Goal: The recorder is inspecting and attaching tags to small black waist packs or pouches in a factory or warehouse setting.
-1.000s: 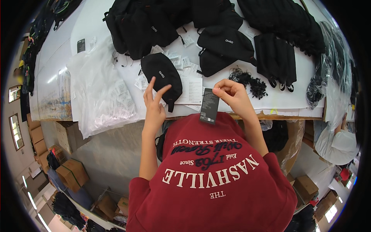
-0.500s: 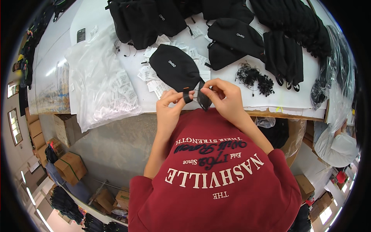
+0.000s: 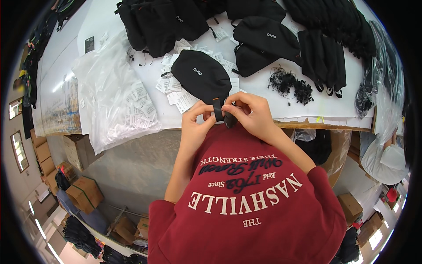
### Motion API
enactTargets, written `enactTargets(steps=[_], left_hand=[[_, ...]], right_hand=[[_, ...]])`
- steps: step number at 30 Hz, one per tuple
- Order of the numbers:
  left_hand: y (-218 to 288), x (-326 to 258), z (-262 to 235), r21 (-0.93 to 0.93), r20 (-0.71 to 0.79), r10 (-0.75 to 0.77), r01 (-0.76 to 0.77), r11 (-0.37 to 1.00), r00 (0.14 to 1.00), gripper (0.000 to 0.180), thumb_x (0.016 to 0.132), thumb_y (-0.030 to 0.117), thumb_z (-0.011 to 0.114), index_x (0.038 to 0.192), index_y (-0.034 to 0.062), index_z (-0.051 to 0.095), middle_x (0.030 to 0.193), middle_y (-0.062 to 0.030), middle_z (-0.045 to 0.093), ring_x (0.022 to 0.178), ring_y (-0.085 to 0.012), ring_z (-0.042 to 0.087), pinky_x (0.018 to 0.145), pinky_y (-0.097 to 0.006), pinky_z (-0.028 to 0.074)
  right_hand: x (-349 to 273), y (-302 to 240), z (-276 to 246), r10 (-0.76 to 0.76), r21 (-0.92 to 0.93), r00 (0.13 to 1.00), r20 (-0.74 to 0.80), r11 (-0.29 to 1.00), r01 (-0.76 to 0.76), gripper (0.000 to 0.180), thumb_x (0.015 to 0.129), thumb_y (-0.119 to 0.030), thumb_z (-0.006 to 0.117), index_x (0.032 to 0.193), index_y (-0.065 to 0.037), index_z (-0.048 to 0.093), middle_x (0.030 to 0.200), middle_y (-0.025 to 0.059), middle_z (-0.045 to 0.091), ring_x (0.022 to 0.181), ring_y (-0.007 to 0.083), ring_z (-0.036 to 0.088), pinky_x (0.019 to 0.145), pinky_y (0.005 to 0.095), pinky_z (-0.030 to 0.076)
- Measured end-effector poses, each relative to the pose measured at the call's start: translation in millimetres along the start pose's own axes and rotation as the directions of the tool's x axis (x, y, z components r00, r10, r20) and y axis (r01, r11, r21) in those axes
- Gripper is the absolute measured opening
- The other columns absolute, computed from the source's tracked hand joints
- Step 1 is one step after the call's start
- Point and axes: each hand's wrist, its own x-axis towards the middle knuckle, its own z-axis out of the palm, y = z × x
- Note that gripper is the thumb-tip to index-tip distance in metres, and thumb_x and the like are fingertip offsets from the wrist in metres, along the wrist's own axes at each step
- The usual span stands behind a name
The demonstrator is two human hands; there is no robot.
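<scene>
A black fabric pouch (image 3: 200,75) with small white lettering lies on loose white labels, its near end at the table edge. From that end comes a black strap (image 3: 218,110) with a bit of orange at its top. My left hand (image 3: 197,121) pinches the strap from the left between thumb and fingers. My right hand (image 3: 255,115) is closed in a pinch just right of the strap, its fingertips touching a dark flat piece (image 3: 230,119) that hangs below them. How that piece joins the strap is hidden by my fingers.
Left stands a clear plastic bag (image 3: 114,92) of white labels. More black pouches (image 3: 266,42) are piled at the back. A tangle of black cords (image 3: 290,86) lies to the right, near further black pouches (image 3: 323,61). Loose white labels (image 3: 187,101) surround the pouch.
My hands have come closer together, and the strap has moved right and now stands more upright. The dark flat piece has tucked lower between my fingers.
</scene>
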Motion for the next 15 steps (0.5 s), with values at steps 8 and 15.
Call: enactTargets(steps=[8, 15], left_hand=[[21, -5, -6, -0.03, -0.187, 0.225, -0.235, 0.972, 0.956, 0.006, 0.08, -0.002, 0.062, 0.084, 0.0005, 0.057, 0.094, -0.0056, 0.053, 0.079, -0.012, 0.05, 0.073, -0.024, 0.042], [41, -4, -2, 0.132, -0.01, 0.335, -0.331, 0.935, 0.942, 0.009, 0.078, -0.001, 0.065, 0.083, 0.0005, 0.058, 0.093, -0.0066, 0.054, 0.081, -0.0135, 0.052, 0.074, -0.025, 0.042]], right_hand=[[3, -11, -10, 0.137, 0.148, 0.99, 0.036, 0.979, -0.14, 0.011, 0.085, -0.009, 0.067, 0.094, -0.003, 0.062, 0.06, -0.0017, 0.051, 0.054, 0.0032, 0.042, 0.048, 0.0204, 0.03], [-3, -11, 1, -0.047, -0.004, 0.983, 0.176, 0.999, 0.048, 0.02, 0.081, -0.016, 0.071, 0.1, -0.011, 0.068, 0.057, 0.0025, 0.047, 0.049, 0.0122, 0.044, 0.048, 0.0254, 0.037]])
